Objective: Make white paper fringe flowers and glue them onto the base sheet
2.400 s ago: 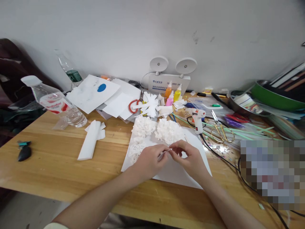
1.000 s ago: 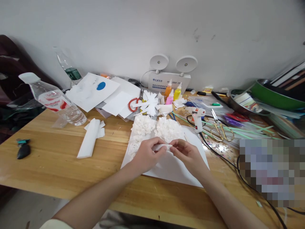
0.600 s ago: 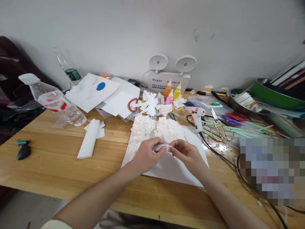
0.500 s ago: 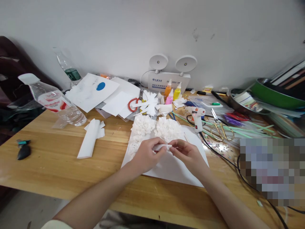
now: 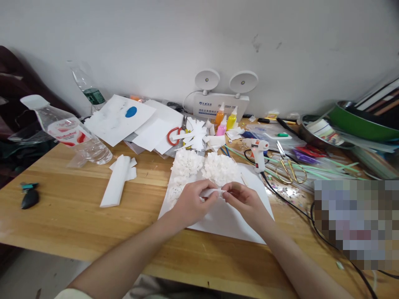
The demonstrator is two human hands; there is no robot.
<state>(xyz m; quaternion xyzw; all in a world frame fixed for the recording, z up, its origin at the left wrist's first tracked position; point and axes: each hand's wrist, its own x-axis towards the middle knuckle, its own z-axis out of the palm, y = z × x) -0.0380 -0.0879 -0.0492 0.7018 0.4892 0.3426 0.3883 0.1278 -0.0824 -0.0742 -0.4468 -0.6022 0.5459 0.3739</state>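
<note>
Between both hands is a small white strip of paper (image 5: 211,192), held just above a white sheet (image 5: 222,220). My left hand (image 5: 195,201) closes around its left part with thumb and fingers. At its right end, my right hand (image 5: 242,200) pinches the tip between thumb and forefinger. Clusters of crumpled white paper bits (image 5: 220,167) cover the upper part of the sheet, and more bits (image 5: 187,162) lie on its left side, partly behind my left hand. A folded white paper piece (image 5: 116,182) rests on the table to the left.
A white glue gun (image 5: 258,153) with a black cord and gold-handled scissors (image 5: 290,171) lie to the right. Small paint bottles (image 5: 221,128) stand near a lamp unit (image 5: 218,104). Red-handled scissors (image 5: 173,136), loose papers (image 5: 120,118) and a water bottle (image 5: 73,133) are farther left.
Both hands stay at the same spot on the paper strip, their fingers shifting only slightly. The view has moved a very little; nothing else differs visibly.
</note>
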